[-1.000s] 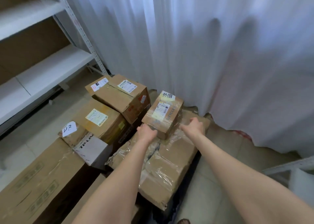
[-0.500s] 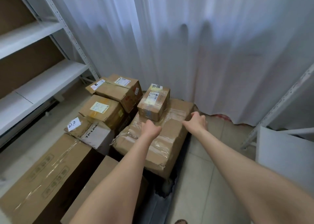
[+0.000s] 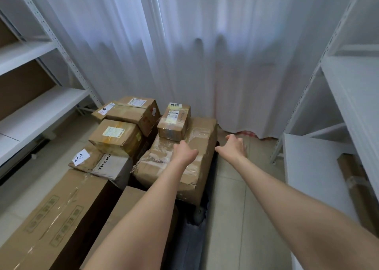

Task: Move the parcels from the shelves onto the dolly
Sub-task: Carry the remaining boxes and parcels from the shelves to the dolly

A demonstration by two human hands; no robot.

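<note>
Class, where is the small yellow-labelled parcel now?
Head view, centre: the small parcel sits atop the large taped box, at its far end, just beyond the left hand.

White sheer curtain (image 3: pixel 205 54) hangs across the whole back in vertical folds — brighter up top, greyer lower down, hem reaching the floor. Pale beige tiled floor (image 3: pixel 231 208) with thin grout lines runs below. At the hem, right of centre, a red-and-white patch (image 3: pixel 249 134) pokes out — mostly hidden, can't tell what it is.
</note>
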